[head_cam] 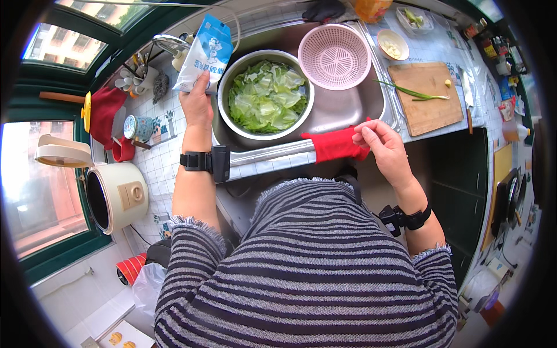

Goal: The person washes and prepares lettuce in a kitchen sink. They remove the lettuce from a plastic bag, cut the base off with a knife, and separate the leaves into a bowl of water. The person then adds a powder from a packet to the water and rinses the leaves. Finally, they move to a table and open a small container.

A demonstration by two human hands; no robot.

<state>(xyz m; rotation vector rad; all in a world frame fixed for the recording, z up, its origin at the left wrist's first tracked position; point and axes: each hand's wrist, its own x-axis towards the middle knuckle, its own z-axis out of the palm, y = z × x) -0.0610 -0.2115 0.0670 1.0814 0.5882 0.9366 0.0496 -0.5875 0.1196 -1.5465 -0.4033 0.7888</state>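
My left hand [198, 101] grips the lower end of a blue and white plastic packet [209, 54], held upright left of a steel bowl [310, 98]. Leafy greens [267, 98] in water fill that bowl, which sits in the left part of the steel sink [337, 106]. My right hand [383, 145] is raised near the sink's front edge, thumb and index finger close together; whether something small is between them cannot be told. Just left of its fingertips, a red cloth [337, 144] hangs over the sink's front rim. A pink plastic colander [335, 56] rests at the sink's back right.
Right of the sink lie a wooden cutting board [428, 115] with a green onion [413, 92] and a garlic clove, a knife [468, 93], and a bowl of peeled garlic [393, 45]. The faucet [167, 41] stands back left. An open rice cooker [124, 195] is at left.
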